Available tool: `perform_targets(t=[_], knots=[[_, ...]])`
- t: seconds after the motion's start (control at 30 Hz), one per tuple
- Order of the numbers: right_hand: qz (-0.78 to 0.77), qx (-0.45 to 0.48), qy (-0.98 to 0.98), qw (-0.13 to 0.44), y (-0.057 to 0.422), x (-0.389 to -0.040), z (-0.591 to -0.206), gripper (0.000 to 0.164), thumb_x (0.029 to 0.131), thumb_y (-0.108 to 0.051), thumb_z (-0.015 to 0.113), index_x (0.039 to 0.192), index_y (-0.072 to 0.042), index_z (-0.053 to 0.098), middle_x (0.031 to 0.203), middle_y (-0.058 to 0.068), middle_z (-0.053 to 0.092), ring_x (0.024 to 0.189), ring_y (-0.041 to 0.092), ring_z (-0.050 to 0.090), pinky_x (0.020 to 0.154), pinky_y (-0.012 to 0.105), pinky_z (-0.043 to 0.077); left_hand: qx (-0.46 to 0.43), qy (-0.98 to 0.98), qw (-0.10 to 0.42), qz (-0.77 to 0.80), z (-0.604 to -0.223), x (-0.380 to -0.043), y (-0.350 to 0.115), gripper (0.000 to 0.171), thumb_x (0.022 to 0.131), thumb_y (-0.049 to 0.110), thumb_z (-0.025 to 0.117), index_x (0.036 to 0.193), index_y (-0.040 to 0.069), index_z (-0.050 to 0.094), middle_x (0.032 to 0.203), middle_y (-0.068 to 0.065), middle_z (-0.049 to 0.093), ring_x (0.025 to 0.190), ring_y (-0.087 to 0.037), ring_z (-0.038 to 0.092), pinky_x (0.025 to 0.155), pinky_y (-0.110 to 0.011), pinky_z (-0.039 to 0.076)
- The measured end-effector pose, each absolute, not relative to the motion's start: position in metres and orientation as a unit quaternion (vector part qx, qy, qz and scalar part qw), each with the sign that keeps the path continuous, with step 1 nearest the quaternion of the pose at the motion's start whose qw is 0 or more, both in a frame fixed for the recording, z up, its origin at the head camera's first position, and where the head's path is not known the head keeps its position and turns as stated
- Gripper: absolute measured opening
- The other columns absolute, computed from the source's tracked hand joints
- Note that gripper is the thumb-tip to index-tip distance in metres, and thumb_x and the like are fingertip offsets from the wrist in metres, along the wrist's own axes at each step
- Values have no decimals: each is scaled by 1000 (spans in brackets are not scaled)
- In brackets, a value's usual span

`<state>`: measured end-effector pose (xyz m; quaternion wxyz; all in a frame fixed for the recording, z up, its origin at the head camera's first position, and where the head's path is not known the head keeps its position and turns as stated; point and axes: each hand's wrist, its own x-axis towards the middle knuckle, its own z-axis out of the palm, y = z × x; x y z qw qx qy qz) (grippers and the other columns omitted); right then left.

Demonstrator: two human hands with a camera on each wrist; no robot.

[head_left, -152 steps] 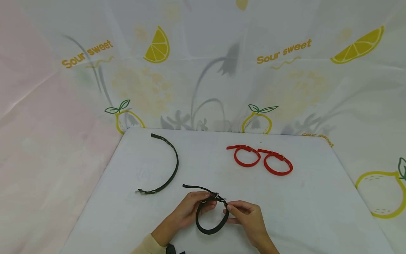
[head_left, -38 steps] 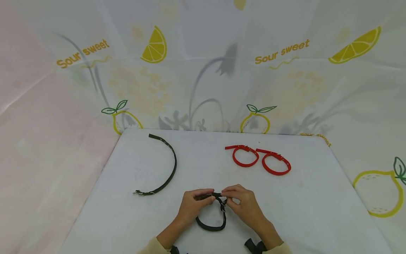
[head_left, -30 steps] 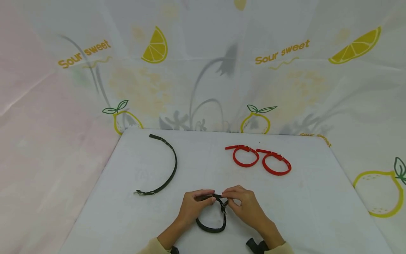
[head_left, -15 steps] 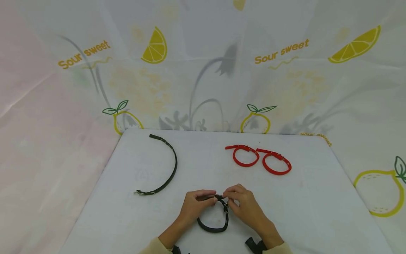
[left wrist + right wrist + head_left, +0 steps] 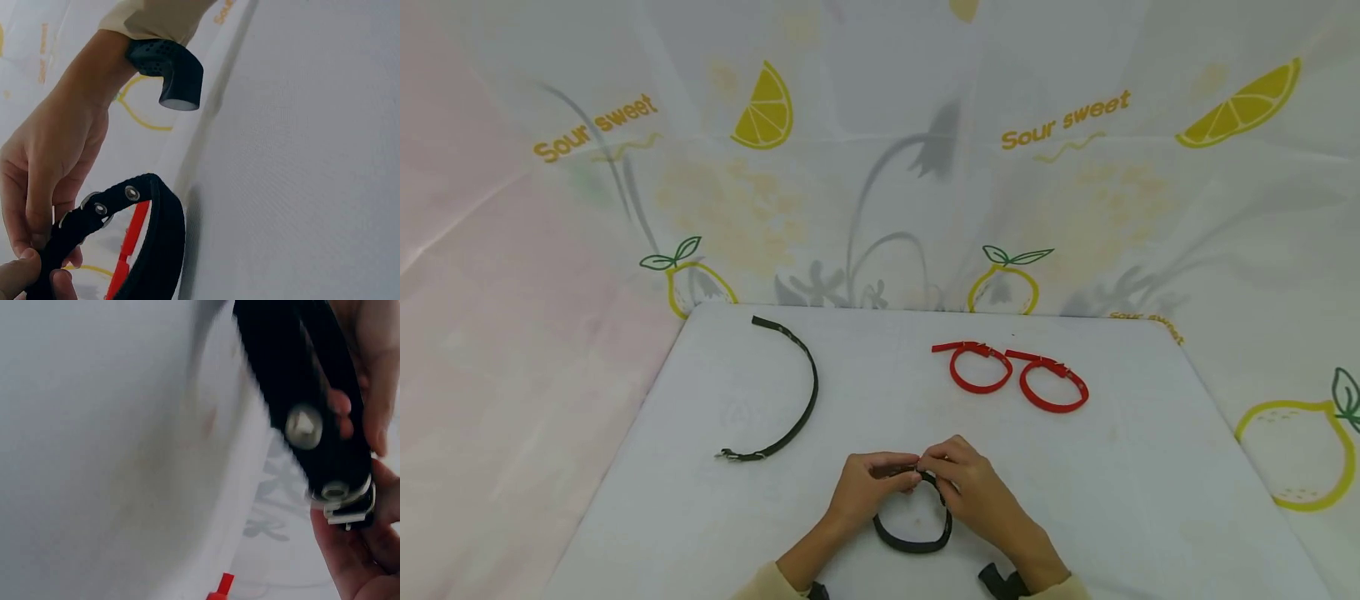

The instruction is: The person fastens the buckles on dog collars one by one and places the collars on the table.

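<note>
Left hand [image 5: 859, 492] and right hand [image 5: 976, 487] have closed in on each other over the black strap [image 5: 913, 547]

So in the head view, both pinch the far side of its loop, fingertips seemingly touching where a gap showed a moment ago. The rest of the loop sits nearside of the grip. Beyond the grip, two red straps [image 5: 981, 389] lie rightward and an unlooped dark strap [image 5: 816, 383] leftward.

Left wrist view: metal eyelets [image 5: 132, 192] just beside the pinch.

Right wrist view: bit blurry, fingers right by the buckle [image 5: 350, 509], can't tell whose.
</note>
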<state>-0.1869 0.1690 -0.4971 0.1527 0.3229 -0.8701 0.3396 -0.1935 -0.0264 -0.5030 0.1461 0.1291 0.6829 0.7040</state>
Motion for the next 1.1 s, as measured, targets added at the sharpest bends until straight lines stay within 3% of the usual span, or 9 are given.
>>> perform_targets(t=[0.13, 0.3, 0.4, 0.6, 0.8, 1.1], knots=[[384, 297, -864, 134, 165, -185, -496, 25, 81, -4, 58, 102, -17, 63, 101, -9, 56, 90, 3, 49, 69, 12, 44, 141, 688, 128, 700, -501, -194, -27, 28, 77, 19, 67, 103, 7, 64, 91, -6, 66, 74, -26, 63, 67, -32, 51], [480, 198, -853, 58, 166, -180, -497, 35, 84, -20, 59, 117, -23, 51, 108, -7, 56, 95, 7, 55, 73, 19, 48, 85, 641, 145, 749, -515, -201, -32, 32, 76, 18, 68, 103, 2, 63, 94, -11, 64, 82, -33, 61, 71, -34, 50], [523, 135, -842, -8, 169, -177, -494, 34, 84, -26, 58, 116, -18, 52, 104, -5, 59, 92, 9, 57, 72, 20, 48, 29, 604, 151, 782, -525, -205, -35, 35, 75, 19, 69, 104, 1, 62, 97, -14, 63, 87, -32, 60, 74, -33, 49], [586, 63, -797, -133, 173, -169, -481, 32, 81, -23, 62, 106, -3, 58, 93, 10, 64, 81, 21, 63, 66, 23, 50, -13, 540, 136, 830, -533, -209, -40, 37, 78, 16, 65, 108, -4, 58, 104, -20, 59, 91, -28, 59, 80, -34, 46], [636, 35, -758, -142, 177, -173, -492, 32, 78, -21, 66, 102, -2, 60, 90, 14, 64, 80, 25, 63, 65, 29, 51, -13, 533, 146, 834, -529, -210, -41, 37, 81, 16, 62, 111, -4, 56, 106, -20, 58, 92, -28, 59, 81, -35, 46], [667, -31, -736, -112, 185, -175, -505, 29, 74, -25, 70, 97, -8, 64, 89, 11, 65, 81, 26, 62, 64, 34, 52, 37, 631, 181, 754, -525, -217, -53, 32, 80, 26, 62, 106, 6, 63, 99, -17, 62, 88, -25, 61, 75, -30, 49]])
